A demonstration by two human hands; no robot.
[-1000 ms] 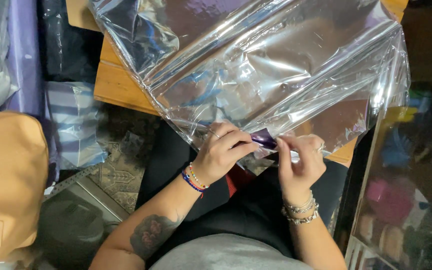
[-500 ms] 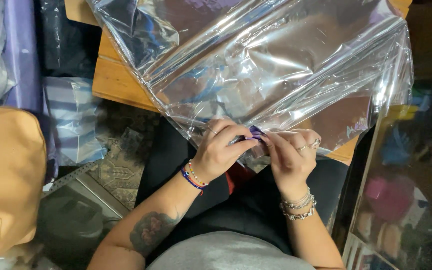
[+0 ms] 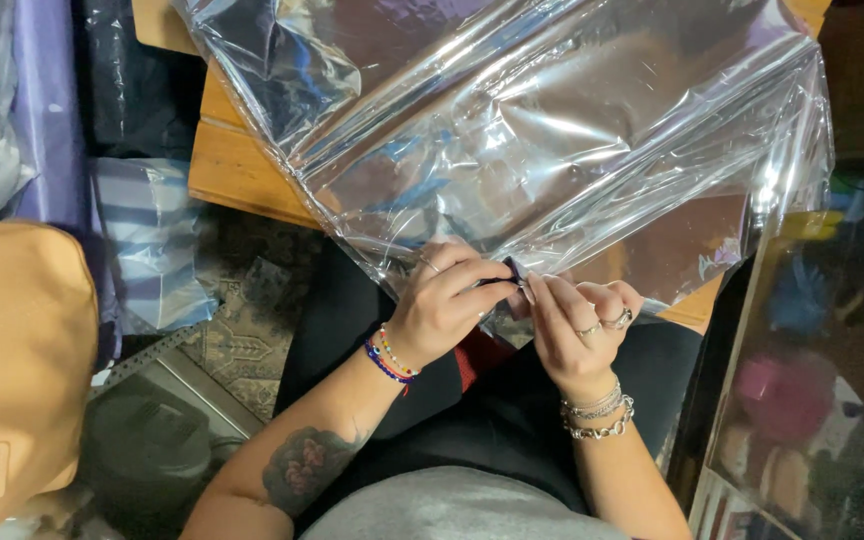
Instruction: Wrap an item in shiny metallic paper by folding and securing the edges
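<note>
A large sheet of clear, shiny plastic film [image 3: 512,130] lies crinkled across a wooden table [image 3: 237,170]. Both hands meet at its near edge, over my lap. My left hand [image 3: 442,305] pinches a small dark purple object [image 3: 512,270] at the film's edge between thumb and fingers. My right hand [image 3: 577,325] closes its fingertips on the same spot from the other side. What the small object is stays mostly hidden by my fingers. Beaded bracelets circle the left wrist, silver chains the right.
A tan bag [image 3: 12,360] sits at the left. Striped fabric in a clear bag [image 3: 152,240] and purple cloth [image 3: 47,110] lie beside the table. A patterned rug [image 3: 242,330] covers the floor. A dark glossy panel [image 3: 812,380] stands at the right.
My right hand has slid left along the film's edge until its fingertips meet the left hand's. The left hand stayed in place, pinching the small purple object.
</note>
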